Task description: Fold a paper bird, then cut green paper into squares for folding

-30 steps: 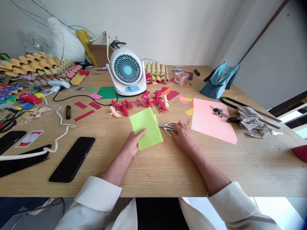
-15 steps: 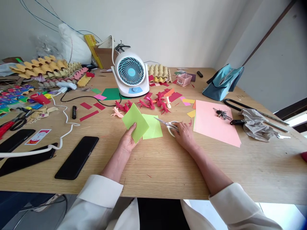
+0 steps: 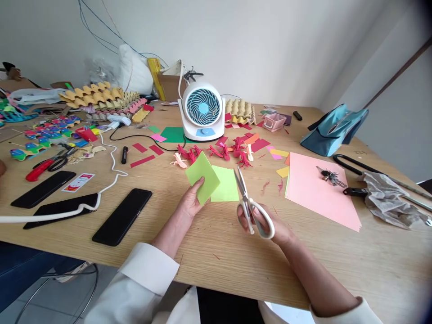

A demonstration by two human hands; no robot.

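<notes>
Left grip point(image 3: 191, 201) pinches green paper point(image 3: 202, 173); right grip point(image 3: 277, 228) clasps 1 pair of scissors point(image 3: 247, 198); 3 black phones point(image 3: 122, 217) lie left.

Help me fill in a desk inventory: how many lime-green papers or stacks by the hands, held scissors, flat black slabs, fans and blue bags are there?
Lime-green papers or stacks (one held, one on the table): 2
Scissors, held: 1
Flat black slabs: 3
Fan: 1
Blue bag: 1
Total: 8

2 hands point(image 3: 191, 200) point(image 3: 266, 222) curled, forearms point(image 3: 170, 238) point(image 3: 308, 270) angled inward
</notes>
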